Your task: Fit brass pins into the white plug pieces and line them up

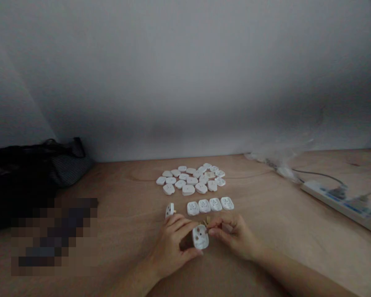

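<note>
Nearest, a white socket face [200, 237] is held upright, just above the wooden table [126, 235], clamped in the left hand [173, 245]. A small brass-coloured piece [206, 223] is pinched at its top edge by the right hand [235, 235]. Beyond lie a row of four faces [210, 205], then a heap [191, 178]; a power strip [343, 202] lies far right.
</note>
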A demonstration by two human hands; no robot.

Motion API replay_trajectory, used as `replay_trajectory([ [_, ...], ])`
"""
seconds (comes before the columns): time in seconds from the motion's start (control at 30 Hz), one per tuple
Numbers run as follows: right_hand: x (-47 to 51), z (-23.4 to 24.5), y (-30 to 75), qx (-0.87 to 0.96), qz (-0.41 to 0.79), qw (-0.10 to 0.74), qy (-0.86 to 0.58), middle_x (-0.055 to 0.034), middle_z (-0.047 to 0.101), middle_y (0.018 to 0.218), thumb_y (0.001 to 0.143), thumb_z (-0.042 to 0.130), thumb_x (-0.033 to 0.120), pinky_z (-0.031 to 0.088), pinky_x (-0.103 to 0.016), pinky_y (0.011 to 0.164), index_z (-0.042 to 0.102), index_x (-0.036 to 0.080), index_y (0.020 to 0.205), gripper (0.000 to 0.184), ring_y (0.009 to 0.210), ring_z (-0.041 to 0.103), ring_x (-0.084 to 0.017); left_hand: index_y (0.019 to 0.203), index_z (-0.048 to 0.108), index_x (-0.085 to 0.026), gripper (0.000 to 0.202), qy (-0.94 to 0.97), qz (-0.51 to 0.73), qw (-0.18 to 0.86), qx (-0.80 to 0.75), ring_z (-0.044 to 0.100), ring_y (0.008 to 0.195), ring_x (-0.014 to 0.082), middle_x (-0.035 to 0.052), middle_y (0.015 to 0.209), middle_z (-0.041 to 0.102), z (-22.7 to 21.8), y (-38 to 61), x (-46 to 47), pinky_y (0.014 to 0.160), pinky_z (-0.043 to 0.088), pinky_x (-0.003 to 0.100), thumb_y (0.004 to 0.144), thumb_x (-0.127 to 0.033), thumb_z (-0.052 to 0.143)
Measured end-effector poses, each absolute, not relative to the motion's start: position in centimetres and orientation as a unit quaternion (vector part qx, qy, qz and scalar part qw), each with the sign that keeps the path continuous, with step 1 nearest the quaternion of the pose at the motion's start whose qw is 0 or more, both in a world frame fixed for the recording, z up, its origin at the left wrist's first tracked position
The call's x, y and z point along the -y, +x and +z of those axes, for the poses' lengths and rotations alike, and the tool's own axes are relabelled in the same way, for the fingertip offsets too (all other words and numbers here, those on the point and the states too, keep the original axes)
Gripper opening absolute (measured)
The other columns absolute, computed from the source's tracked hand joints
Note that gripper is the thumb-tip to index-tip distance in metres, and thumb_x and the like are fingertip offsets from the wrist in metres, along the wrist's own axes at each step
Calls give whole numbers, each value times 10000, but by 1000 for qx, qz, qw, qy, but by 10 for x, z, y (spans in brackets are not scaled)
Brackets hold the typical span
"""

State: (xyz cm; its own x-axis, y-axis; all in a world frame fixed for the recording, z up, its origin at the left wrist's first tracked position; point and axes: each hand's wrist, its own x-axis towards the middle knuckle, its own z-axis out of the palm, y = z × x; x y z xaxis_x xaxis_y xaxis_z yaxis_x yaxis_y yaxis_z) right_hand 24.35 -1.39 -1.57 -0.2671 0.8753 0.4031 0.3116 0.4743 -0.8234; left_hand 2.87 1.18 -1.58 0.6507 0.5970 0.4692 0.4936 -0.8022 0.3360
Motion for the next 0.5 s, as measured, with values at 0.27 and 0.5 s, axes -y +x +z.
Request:
replay_trajectory([
  [0.27,18,-18,235,775,183,456,-398,4,641,643,784,618,220,411,-307,708,660,208,726,73,647,564,-147,1079,613,-213,498,897,301,46,-322,538,940,263,74,1015,648,-18,27,-11,851,418,433,697,-526,674],
  [0.5,17,-21,236,807,96,427,-396,-2,674,721,800,601,214,384,-331,726,664,226,753,79,722,571,-164,1066,626,-214,500,896,300,41,-324,533,933,262,70,1005,654,-16,29,-10,849,415,424,687,-536,678],
])
